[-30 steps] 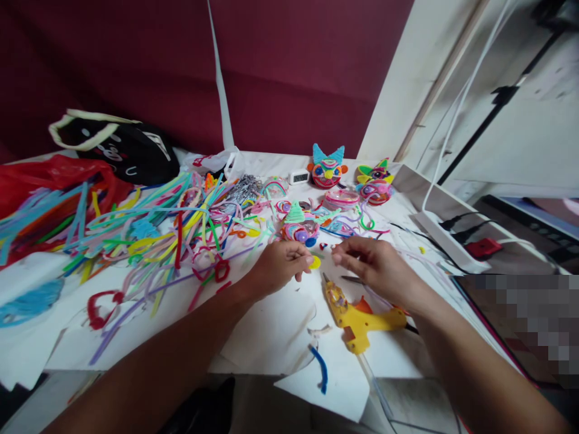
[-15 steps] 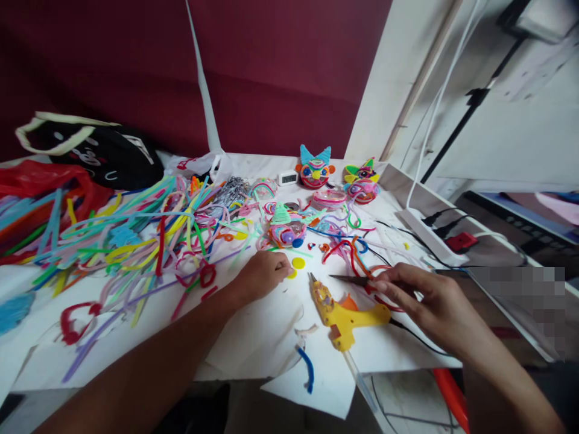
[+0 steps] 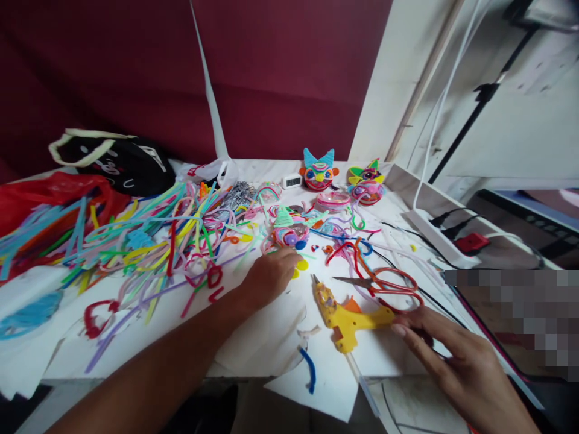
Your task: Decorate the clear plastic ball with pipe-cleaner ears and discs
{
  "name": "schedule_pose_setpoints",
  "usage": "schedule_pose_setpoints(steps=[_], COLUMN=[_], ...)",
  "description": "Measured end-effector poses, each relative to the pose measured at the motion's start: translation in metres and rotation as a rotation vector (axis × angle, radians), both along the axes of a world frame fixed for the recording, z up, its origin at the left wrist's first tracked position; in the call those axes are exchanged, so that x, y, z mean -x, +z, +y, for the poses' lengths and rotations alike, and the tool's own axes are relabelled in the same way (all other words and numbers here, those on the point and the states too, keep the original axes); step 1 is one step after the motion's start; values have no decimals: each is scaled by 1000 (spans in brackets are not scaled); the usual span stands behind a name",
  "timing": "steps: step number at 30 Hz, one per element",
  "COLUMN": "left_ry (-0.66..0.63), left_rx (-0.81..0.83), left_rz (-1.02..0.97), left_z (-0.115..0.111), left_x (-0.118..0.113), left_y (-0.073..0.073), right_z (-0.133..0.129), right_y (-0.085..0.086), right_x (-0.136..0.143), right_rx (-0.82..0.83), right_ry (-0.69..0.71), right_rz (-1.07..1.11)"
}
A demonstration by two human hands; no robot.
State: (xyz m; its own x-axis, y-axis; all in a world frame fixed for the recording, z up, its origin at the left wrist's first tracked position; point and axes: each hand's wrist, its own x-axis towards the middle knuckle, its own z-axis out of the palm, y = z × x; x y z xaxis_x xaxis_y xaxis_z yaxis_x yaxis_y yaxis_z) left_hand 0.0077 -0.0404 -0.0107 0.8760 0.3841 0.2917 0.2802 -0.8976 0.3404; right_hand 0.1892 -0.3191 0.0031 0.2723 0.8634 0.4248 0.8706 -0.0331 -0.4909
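Beside two yellow discs [image 3: 302, 265], my left hand [image 3: 271, 274] has its fingers bent together, just in front of a pipe-cleaner animal face [image 3: 289, 234] with green ears. Anything between those fingertips is hidden. My right hand [image 3: 446, 346] has thumb and fingers apart at the handle end of a yellow glue gun [image 3: 348, 322], which lies on its side; whether they touch it is unclear. Just beyond, orange-handled scissors [image 3: 393, 282] lie on the table, held by neither hand. A glue stick [image 3: 364, 386] sticks out of the gun toward me.
Pipe cleaners [image 3: 154, 241] cover the left side. At the back stand a blue-eared face [image 3: 319, 172], another craft face [image 3: 367, 181] and a small clock [image 3: 292, 181]. A power strip [image 3: 441, 238] lies to the right. A blue pipe-cleaner piece [image 3: 308, 369] rests on paper at the front edge.
My right hand has let go of the scissors and moved toward me, to the glue gun's handle end. My left hand has shifted slightly forward, toward the green-eared face.
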Motion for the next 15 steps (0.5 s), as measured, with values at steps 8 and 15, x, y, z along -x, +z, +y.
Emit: schedule_pose_setpoints(steps=[8, 15], left_ry=[-75, -65], left_rx=[-129, -187], left_rz=[120, 23], left_z=[-7, -11], left_x=[1, 2], left_y=[-1, -3], right_z=[-2, 1], right_y=[0, 1], right_x=[19, 19], right_rx=[-151, -187], right_ry=[1, 65], right_rz=[-70, -149])
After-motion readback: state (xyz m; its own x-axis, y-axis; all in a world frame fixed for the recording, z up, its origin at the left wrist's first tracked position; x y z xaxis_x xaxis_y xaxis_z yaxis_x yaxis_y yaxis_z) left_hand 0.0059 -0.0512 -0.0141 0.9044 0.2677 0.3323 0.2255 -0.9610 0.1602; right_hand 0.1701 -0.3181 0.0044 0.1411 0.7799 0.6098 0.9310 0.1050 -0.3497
